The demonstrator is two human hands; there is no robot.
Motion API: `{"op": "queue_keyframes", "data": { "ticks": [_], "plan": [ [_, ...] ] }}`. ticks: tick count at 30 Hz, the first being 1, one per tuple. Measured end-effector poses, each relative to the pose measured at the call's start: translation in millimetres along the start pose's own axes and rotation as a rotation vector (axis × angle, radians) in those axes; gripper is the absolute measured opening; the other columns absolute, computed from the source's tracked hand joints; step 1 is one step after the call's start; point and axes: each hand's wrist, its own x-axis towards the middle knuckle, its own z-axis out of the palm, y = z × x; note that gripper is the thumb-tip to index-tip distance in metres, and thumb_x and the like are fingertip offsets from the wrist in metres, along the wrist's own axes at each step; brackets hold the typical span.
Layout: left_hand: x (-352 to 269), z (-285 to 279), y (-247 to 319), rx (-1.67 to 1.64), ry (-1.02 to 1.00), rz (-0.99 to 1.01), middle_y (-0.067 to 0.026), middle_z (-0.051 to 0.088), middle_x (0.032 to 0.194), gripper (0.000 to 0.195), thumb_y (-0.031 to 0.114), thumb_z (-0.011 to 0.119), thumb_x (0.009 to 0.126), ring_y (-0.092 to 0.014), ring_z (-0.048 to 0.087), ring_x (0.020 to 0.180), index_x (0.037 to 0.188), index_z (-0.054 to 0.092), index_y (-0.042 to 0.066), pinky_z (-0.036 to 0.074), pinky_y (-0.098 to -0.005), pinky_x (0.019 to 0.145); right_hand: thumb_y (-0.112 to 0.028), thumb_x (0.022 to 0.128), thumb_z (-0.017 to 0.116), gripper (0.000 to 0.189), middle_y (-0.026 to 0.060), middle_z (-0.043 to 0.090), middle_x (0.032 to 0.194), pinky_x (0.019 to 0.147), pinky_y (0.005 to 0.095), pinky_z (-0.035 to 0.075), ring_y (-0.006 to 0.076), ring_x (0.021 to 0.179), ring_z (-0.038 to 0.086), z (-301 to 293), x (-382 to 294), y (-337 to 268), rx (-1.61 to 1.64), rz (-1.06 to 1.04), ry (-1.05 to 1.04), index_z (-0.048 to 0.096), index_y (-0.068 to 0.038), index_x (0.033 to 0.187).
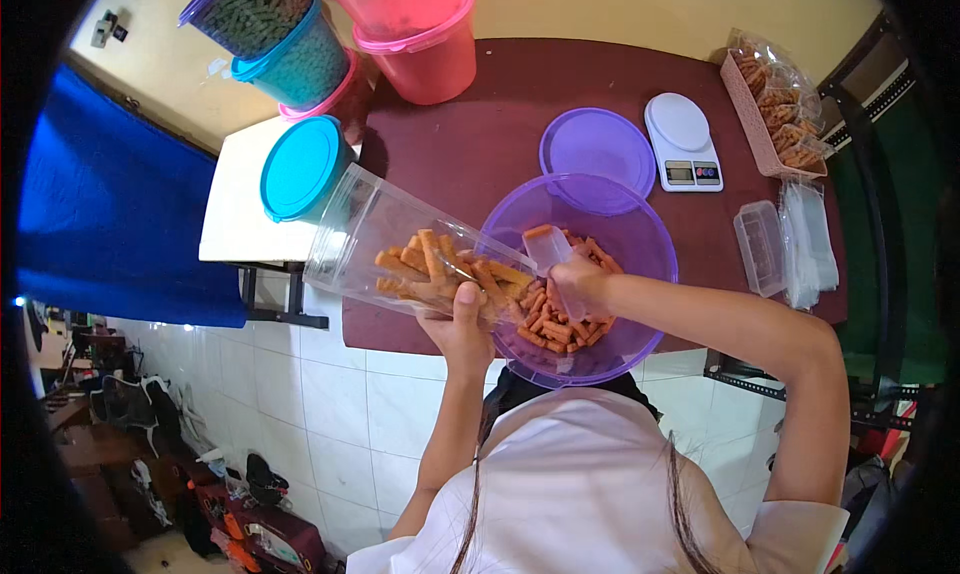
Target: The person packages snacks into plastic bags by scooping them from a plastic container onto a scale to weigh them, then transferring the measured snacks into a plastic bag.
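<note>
My left hand [461,330] holds a clear plastic jar [375,206] tilted on its side, its ribbed end up at the left. Orange-brown snack sticks [431,262] lie inside it. The jar's lower right end reaches over the rim of a purple translucent bucket [652,236]. Inside the bucket, my right hand [581,281] grips a clear plastic scoop [547,250] with a snack stick in it. Short reddish-orange snack sticks [555,330] lie in the bucket below the hand. My right fingers are partly hidden by the scoop.
A purple lid [596,150], a white kitchen scale [679,135], a clear plastic box [759,247], plastic bags [810,244] and a pink basket [750,123] of bagged snacks are on the maroon table [442,169]. Pink buckets [427,63] stand behind; a turquoise-lidded tub [302,169] stands left.
</note>
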Motion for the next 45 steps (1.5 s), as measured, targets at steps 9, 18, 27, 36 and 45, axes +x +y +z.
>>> {"op": "queue_keyframes", "data": {
  "ticks": [9,18,27,36,45],
  "plan": [
    [1,-10,-5,0.079,-0.072,0.048,-0.0091,0.05,0.099,0.053,0.024,0.063,0.072,-0.017,0.052,0.089,0.111,0.037,0.0,0.046,-0.029,0.076,-0.004,0.076,0.031,0.012,0.0073,0.043,0.066,0.054,0.0356,0.046,0.0179,0.058,0.047,2,-8,-1,0.266,0.039,0.098,0.041,-0.003,0.082],
    [-1,-7,-4,0.087,-0.028,0.041,-0.0094,0.05,0.098,0.053,0.026,0.064,0.071,-0.017,0.052,0.088,0.108,0.039,-0.001,0.047,-0.0278,0.074,0.001,0.073,0.031,0.027,0.0081,0.039,0.08,0.07,0.0439,0.049,0.0184,0.067,0.044,-3,-8,-4,0.182,0.117,-0.012,0.038,-0.005,0.098],
    [1,-10,-4,-0.01,-0.049,-0.022,-0.0102,0.049,0.101,0.057,0.016,0.067,0.068,-0.016,0.051,0.088,0.113,0.035,0.0,0.045,-0.0284,0.076,-0.004,0.078,0.034,0.03,0.0095,0.042,0.087,0.068,0.0418,0.049,0.0205,0.075,0.046,-10,7,-8,-0.034,0.19,-0.027,0.037,-0.004,0.108],
    [-2,-14,-3,0.077,-0.038,-0.007,-0.008,0.049,0.096,0.053,0.024,0.064,0.07,-0.016,0.052,0.086,0.109,0.038,0.0,0.047,-0.0276,0.071,-0.004,0.078,0.036,0.036,0.0115,0.049,0.088,0.059,0.0317,0.046,0.0184,0.068,0.051,-3,10,-22,-0.34,0.105,0.075,0.032,-0.002,0.114],
    [-6,-26,8,0.003,0.05,-0.052,-0.007,0.045,0.105,0.05,0.022,0.053,0.079,-0.017,0.049,0.093,0.119,0.029,0.004,0.046,-0.0308,0.075,-0.011,0.072,0.044,0.027,0.0087,0.055,0.066,0.048,0.0331,0.041,0.0179,0.056,0.053,-5,14,-39,-0.849,0.06,-0.104,0.046,-0.005,0.097]
  ]
}}
